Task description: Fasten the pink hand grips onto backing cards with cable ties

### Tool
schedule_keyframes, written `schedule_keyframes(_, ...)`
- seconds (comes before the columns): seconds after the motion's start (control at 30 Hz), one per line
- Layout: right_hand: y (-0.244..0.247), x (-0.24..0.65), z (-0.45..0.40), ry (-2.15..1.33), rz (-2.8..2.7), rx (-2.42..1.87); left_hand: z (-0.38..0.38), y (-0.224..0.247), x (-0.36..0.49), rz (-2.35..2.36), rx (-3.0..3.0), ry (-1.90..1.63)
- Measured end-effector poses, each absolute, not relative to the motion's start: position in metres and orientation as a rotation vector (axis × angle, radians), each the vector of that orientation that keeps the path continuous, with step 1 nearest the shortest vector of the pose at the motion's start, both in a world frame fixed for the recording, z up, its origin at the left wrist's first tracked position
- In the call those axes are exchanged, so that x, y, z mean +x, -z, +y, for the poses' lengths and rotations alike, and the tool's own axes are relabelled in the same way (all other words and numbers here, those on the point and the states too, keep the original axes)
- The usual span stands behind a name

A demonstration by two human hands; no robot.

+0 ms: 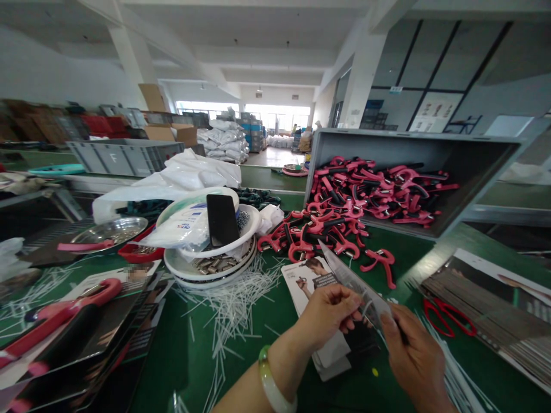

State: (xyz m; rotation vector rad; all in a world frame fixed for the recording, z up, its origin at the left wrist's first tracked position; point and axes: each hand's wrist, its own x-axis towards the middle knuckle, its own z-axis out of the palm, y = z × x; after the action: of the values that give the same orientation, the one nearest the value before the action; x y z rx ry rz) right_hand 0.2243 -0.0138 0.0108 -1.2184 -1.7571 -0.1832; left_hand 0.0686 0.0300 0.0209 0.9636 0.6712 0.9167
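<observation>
My right hand (415, 350) grips the edge of a printed cardboard card (355, 281), tilted up off the table. My left hand (329, 312), with a green and white bangle on its wrist, is closed in a pinch in front of that card. What its fingertips hold, if anything, is too small to make out. Below both hands lie more printed cards (297, 281). A single pink and black hand grip strengthener (381, 263) rests beyond the raised card, near a heap of the same strengtheners (318, 232).
A grey crate (469, 172) tipped on its side spills strengtheners. White bowls (210, 281) hold springs and a phone (221, 221). Loose white ties (236, 298) lie mid-table. Red-handled scissors (450, 318) sit by stacked cards (495, 310). Carded strengtheners (77, 327) are piled at left.
</observation>
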Motion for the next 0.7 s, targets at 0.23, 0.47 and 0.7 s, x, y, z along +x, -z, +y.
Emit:
schedule_keyframes(0.23, -0.006, 0.224, -0.011, 0.225, -1.895, -1.135, 0.030, -0.020, 0.071, 0.691, 0.872, -1.042)
schedule_keyframes(0.47, 0.007, 0.216, -0.009, 0.390, -2.139, -1.022, 0.018, -0.020, 0.047, 0.748, 0.736, -1.172)
schedule_keyframes(0.7, 0.015, 0.194, -0.014, 0.638, -2.222, -0.932, 0.025, -0.012, 0.021, 1.126, 1.313, -0.836)
